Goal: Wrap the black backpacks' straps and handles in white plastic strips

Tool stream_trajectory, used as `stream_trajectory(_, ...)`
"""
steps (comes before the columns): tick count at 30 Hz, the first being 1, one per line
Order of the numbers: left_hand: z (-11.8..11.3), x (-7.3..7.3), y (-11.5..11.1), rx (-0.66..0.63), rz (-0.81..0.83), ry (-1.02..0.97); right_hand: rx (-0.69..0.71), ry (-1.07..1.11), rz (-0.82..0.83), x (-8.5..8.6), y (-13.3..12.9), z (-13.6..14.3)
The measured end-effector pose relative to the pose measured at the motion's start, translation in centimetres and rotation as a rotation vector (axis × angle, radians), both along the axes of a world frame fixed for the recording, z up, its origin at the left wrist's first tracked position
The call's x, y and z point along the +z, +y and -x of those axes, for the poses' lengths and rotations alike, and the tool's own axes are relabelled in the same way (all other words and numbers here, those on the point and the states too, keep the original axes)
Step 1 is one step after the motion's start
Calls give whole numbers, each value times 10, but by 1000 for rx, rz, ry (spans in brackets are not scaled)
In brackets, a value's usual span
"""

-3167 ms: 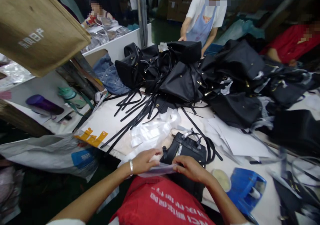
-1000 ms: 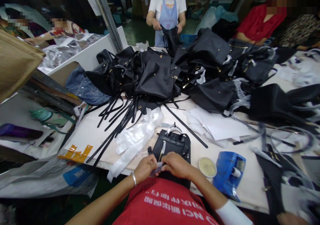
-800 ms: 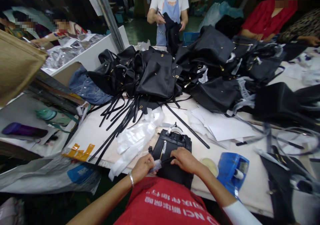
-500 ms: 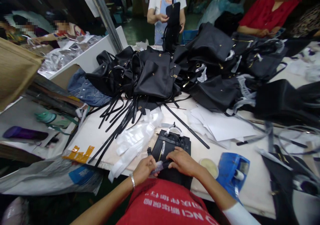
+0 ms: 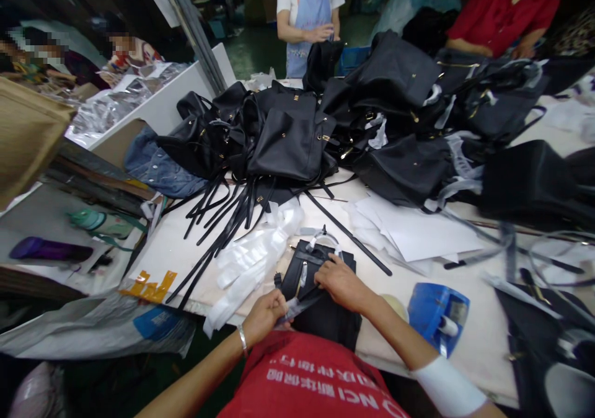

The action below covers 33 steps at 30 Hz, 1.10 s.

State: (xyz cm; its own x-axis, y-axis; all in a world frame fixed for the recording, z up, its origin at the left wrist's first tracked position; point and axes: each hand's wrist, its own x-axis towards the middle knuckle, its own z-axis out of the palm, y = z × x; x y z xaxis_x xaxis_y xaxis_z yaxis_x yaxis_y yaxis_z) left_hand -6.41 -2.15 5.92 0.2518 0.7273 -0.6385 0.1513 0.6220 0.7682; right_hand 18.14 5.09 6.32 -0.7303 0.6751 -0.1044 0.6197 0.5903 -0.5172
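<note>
A small black bag point(image 5: 303, 272) with a gold zipper lies on the table's front edge against my red top. My left hand point(image 5: 267, 314) is closed at its lower left side, pinching a black strap point(image 5: 304, 305) near an end covered in clear plastic film point(image 5: 292, 309). From there the strap runs up to the right, towards my right hand point(image 5: 341, 284). That hand lies over the bag with its fingers bent and closed on the strap; the fingertips are partly hidden. A white-wrapped handle point(image 5: 325, 237) arches at the bag's top.
Black bags point(image 5: 288, 145) are heaped across the back. White foam strips point(image 5: 253, 257) and loose black straps point(image 5: 218, 219) lie left, white sheets point(image 5: 413, 232) right. A blue tape dispenser point(image 5: 437, 315) stands beside my right forearm. Across the table is a person in an apron point(image 5: 311, 18).
My right hand has slid up and away from my left hand along the bag, leaving more strap showing between them. Across the table, the person's raised black bag has come down onto the heap.
</note>
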Motion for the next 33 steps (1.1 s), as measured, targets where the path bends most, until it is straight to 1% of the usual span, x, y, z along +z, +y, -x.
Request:
stream_trajectory(3,1,-2,0,23,-21,36,34,-4,-9,2,7,8)
stream_trajectory(6,-3,-5,1,42,-45,46,106,29,-3,3,3,26)
stream_trajectory(8,-7,-6,3,48,-44,42,160,47,8,4,1,33)
stream_trajectory(10,-9,-6,7,47,-31,40,142,50,7,4,4,32)
stream_trajectory(14,-11,-4,20,55,-32,40,26,8,-48,4,18,25)
stream_trajectory(17,-16,-5,32,53,-65,80,64,9,-44,-1,25,34)
stream_trajectory(19,-20,-7,40,42,-78,108,106,41,-22,-4,28,40)
stream_trajectory(20,-22,-8,43,41,-82,113,106,68,-14,-4,29,41)
stream_trajectory(21,-22,-8,46,43,-84,110,69,101,-15,-5,31,38)
stream_trajectory(22,-22,-9,48,51,-82,104,-6,135,-21,-5,32,32)
stream_trajectory(23,-22,-9,51,65,-75,97,-124,165,-32,-5,34,24)
stream_trajectory(25,-19,-10,54,98,-59,95,-449,198,-43,-6,33,6)
stream_trajectory(27,-18,-10,56,111,-62,114,-769,218,22,-10,26,-8)
stream_trajectory(28,-19,-11,56,107,-74,129,-890,244,98,-13,20,-12)
stream_trajectory(29,-19,-11,56,95,-93,147,-983,287,210,-16,14,-13)
stream_trajectory(30,-21,-10,56,78,-118,170,-1052,347,358,-20,8,-11)
stream_trajectory(31,-23,-10,55,58,-146,198,-1100,428,531,-24,2,-7)
stream_trajectory(33,-26,-7,53,19,-208,254,-1137,638,870,-31,-5,3)
